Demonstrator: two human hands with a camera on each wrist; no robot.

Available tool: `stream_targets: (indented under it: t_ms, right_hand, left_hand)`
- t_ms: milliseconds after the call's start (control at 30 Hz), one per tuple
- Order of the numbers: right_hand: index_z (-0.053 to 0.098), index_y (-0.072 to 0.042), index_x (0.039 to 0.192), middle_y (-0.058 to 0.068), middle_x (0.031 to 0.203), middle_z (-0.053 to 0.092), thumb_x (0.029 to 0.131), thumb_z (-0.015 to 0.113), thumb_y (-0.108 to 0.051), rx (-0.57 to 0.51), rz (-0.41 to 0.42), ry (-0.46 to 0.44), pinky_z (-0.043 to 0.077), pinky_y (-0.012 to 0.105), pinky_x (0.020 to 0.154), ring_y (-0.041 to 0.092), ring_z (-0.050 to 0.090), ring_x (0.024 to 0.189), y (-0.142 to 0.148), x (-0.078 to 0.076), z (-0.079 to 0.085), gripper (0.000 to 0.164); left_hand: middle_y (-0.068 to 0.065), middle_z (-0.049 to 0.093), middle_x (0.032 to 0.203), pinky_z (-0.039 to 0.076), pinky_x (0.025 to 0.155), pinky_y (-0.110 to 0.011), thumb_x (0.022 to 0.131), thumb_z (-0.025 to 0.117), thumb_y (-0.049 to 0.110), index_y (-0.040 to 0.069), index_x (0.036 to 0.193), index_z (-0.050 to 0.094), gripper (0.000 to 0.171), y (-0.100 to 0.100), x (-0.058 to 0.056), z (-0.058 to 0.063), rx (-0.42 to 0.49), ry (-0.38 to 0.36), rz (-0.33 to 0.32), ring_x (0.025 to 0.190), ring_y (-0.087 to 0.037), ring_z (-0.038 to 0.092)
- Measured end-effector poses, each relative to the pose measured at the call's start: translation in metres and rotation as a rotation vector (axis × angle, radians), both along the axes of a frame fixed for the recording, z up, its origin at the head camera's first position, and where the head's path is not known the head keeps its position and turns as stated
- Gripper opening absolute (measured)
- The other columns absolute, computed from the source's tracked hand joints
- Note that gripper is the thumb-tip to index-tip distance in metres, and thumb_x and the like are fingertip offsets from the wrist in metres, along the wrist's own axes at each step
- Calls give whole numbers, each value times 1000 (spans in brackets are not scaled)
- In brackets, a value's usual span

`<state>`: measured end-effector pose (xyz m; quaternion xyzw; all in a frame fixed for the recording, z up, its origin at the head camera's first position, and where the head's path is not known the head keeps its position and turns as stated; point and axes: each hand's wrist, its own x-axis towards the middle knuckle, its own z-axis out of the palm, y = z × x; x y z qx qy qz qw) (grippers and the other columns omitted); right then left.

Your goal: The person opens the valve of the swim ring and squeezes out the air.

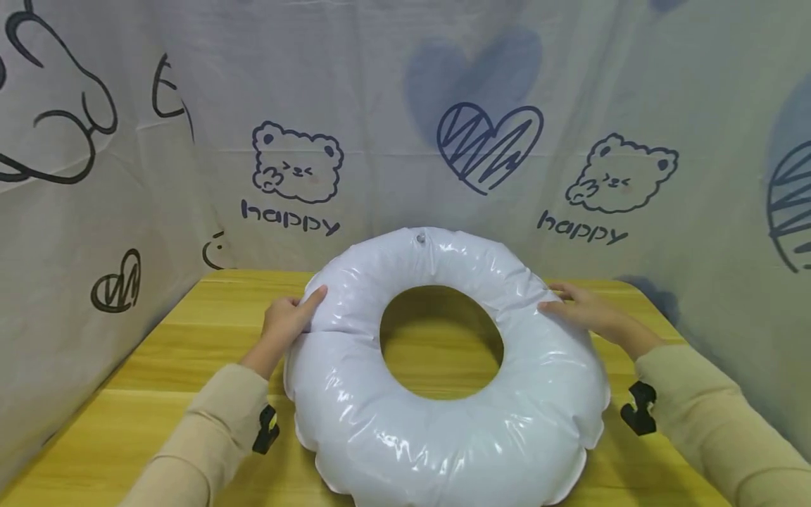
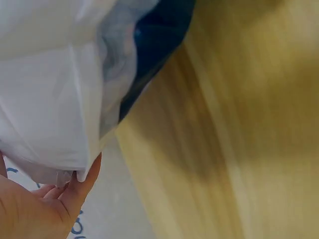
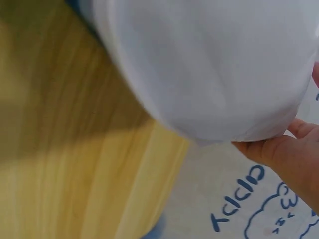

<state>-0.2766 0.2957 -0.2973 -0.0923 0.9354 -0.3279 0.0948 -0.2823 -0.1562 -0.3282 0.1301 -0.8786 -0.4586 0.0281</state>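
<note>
Nearest: the white inflatable ring, its near side cut off by the bottom of the head view. It is over the table; contact of its near edge with the wood cannot be told. A dark blue area shows low on the ring in the left wrist view.

Farther along the rim: left hand and right hand grip opposite outer sides, thumbs on the upper face, other fingers around the edge. Probable reason: opposed grips balance a wide, soft body, and the edge gives a pinchable margin.

Far side of ring: a small valve, apart from both hands.

Beyond: printed cloth, presumably hung as a backdrop.
</note>
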Motion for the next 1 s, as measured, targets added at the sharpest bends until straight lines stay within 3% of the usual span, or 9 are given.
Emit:
stream_targets:
  t_ms: [200, 400, 567, 733, 867, 1000]
  right_hand:
    - [14, 2, 146, 32, 146, 23, 92, 52, -43, -45, 3, -24, 26, 64, 103, 51, 25, 131, 4, 0, -18, 80]
    - [14, -1, 147, 32, 147, 21, 91, 56, -35, -101, 24, 2, 25, 65, 103, 51, 22, 132, 12, 0, -36, 78]
    - [19, 3, 145, 34, 143, 25, 92, 56, -33, -101, 19, 40, 25, 64, 103, 52, 23, 131, 11, -3, -48, 74]
    - [21, 6, 143, 35, 145, 22, 93, 52, -37, -42, -27, 51, 25, 64, 103, 55, 23, 129, 5, -3, -47, 73]
    - [21, 6, 143, 33, 146, 21, 95, 48, -37, -10, -69, 93, 24, 64, 103, 56, 23, 129, -2, 2, -43, 70]
    - [23, 9, 141, 35, 144, 25, 96, 47, -32, 2, -67, 203, 22, 63, 105, 54, 23, 130, -12, 14, -37, 65]
  left_hand:
    - [-31, 44, 132, 39, 102, -49, 89, 40, 62, -11, 130, 42, 85, -10, -5, -17, -28, -54, -100, 119, -40, 46]
    - [-32, 31, 142, 35, 104, -53, 92, 38, 59, -11, 139, 27, 85, -16, -8, -27, -67, -76, -222, 129, -45, 35]
    - [-32, 27, 144, 32, 105, -55, 92, 36, 61, -10, 141, 23, 87, -17, -6, -33, -64, -79, -250, 131, -47, 31]
    - [-33, 23, 146, 29, 107, -56, 93, 33, 60, -10, 142, 19, 87, -19, -6, -37, -69, -63, -262, 133, -47, 27]
    - [-33, 22, 146, 25, 107, -59, 94, 33, 57, -9, 143, 15, 85, -18, -4, -36, -184, -20, -284, 134, -49, 23]
    - [-31, 27, 145, 23, 108, -60, 94, 39, 51, -7, 142, 23, 77, -15, 3, -33, -366, 142, -331, 133, -48, 25]
